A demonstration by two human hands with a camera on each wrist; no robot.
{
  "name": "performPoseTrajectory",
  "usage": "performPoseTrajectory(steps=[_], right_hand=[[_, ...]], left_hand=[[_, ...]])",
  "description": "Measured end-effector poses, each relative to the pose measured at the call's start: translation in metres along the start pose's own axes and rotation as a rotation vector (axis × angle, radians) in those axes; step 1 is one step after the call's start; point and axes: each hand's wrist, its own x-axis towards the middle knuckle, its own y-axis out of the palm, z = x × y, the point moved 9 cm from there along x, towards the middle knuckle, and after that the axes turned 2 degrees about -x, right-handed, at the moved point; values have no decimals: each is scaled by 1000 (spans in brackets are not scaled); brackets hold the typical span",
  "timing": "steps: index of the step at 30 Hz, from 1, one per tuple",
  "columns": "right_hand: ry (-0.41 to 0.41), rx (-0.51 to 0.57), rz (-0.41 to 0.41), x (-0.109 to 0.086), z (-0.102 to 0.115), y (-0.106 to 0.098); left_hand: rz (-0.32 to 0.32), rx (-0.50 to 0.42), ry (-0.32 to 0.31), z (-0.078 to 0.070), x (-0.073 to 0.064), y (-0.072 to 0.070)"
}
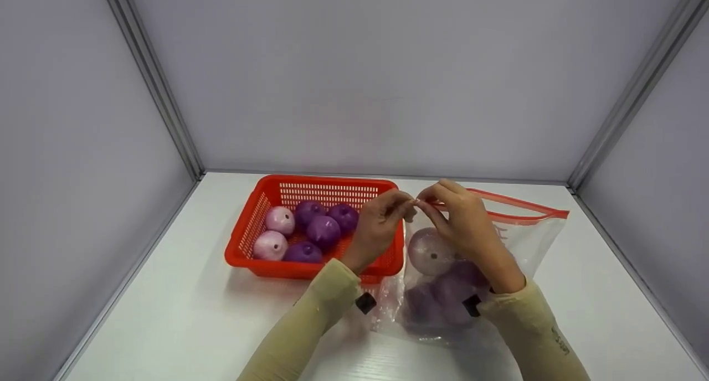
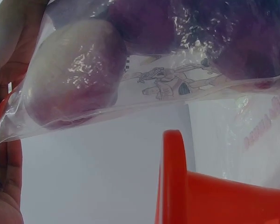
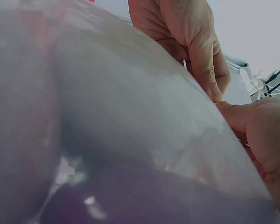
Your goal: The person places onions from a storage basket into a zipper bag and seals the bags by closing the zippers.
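A clear zip bag [image 1: 532,242] with a red seal strip stands tilted at the right, several glossy purple and pale onion-like balls [image 1: 432,252] inside it. At the left end of the seal, my left hand [image 1: 379,226] pinches the bag's upper corner between thumb and fingers. My right hand [image 1: 464,217] pinches the same edge just beside it, the fingertips of both hands meeting. To the right of the hands the bag's mouth gapes. The right wrist view shows the two thumbs [image 3: 233,114] tip to tip behind the stretched plastic.
Left of the bag, close against it, sits a red plastic basket [image 1: 260,266] with slotted walls. Several purple and pale onion-like balls [image 1: 323,231] lie in it. White panels with grey metal corner posts [image 1: 152,76] enclose the white table [image 1: 183,314] at the back and sides.
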Motion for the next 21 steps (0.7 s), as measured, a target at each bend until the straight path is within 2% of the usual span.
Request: performPoseTrajectory(steps=[6, 13, 21], right_hand=[[-21, -3, 2, -1, -1, -2], [0, 1, 25, -9, -5, -8], [-4, -30, 22, -15, -12, -18]], left_hand=[[2, 5, 1, 0, -1, -1], [24, 37, -8, -2, -7, -1], [34, 50, -37, -4, -5, -3]])
